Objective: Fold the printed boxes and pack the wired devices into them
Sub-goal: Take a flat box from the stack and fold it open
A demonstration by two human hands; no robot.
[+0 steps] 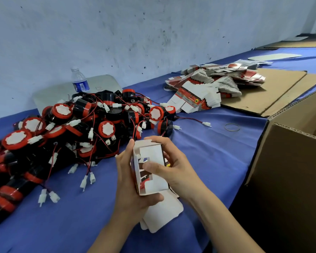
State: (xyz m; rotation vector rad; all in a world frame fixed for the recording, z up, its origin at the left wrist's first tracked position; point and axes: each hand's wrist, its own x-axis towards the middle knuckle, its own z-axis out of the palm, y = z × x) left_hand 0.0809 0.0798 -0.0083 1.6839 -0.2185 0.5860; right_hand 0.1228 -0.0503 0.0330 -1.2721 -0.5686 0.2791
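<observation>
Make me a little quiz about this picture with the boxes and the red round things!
1. True or false: both hands hold the printed box.
2. What stands behind the pile of wired devices? A) water bottle B) mug C) lamp
3. Fill in: the flat unfolded boxes lie partly on a sheet of ____.

Key: 1 true, the left hand and right hand grip it; 2 A; 3 cardboard.

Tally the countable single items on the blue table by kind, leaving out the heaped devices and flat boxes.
Water bottle: 1
Rubber band: 1
Printed box in hand: 1
Large corrugated carton: 1
Total: 4
</observation>
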